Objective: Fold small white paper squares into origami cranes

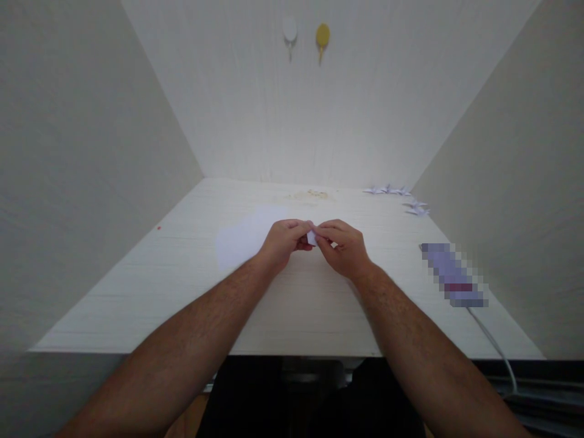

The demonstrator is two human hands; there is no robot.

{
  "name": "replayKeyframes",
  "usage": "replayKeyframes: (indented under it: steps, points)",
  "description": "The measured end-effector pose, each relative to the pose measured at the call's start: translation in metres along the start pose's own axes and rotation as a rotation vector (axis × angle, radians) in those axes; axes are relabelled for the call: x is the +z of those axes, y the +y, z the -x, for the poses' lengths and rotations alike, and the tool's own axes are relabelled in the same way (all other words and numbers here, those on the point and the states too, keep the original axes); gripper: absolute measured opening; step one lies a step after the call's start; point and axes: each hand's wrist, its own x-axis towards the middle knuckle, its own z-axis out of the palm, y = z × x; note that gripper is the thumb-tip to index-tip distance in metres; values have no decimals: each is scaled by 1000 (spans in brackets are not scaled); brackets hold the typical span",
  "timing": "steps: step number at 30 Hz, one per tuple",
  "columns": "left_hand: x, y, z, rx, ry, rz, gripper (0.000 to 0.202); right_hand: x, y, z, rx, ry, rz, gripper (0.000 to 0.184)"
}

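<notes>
My left hand (283, 242) and my right hand (344, 248) meet over the middle of the white desk (292, 304). Both pinch a small folded piece of pale paper (312, 238), of which only a corner shows between the fingertips. The fingers of both hands are curled closed around it. A flat white sheet of paper (241, 240) lies on the desk just left of my left hand, partly behind it.
Several small folded paper figures (396, 192) lie at the back right corner. A blurred flat object (454, 274) with a white cable (495, 347) lies at the right edge. Two wall hooks, white (289, 31) and yellow (322, 36), hang above. Crumbs (311, 194) lie at the back.
</notes>
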Motion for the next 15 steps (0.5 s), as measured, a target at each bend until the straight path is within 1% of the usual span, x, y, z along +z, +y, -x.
replayKeyframes:
  steps: [2,4,5,7,10,12,15]
  points:
    - [0,0,0,6,23,-26,21,0,-3,0,26,-9,-37,22]
    - [0,0,-1,13,44,-52,18,0,-6,-1,99,-4,-98,20]
    - [0,0,-1,22,52,-72,18,0,-7,-2,161,8,-142,18]
    - [0,-1,-2,60,68,-126,20,2,-7,-4,328,35,-267,15]
    - [-1,-2,-3,147,59,-231,23,5,-5,-7,577,38,-475,14]
    - [-2,-3,-3,199,42,-287,24,6,-3,-8,673,25,-563,15]
    - [-3,-5,-4,218,44,-305,22,6,-3,-9,733,9,-605,17]
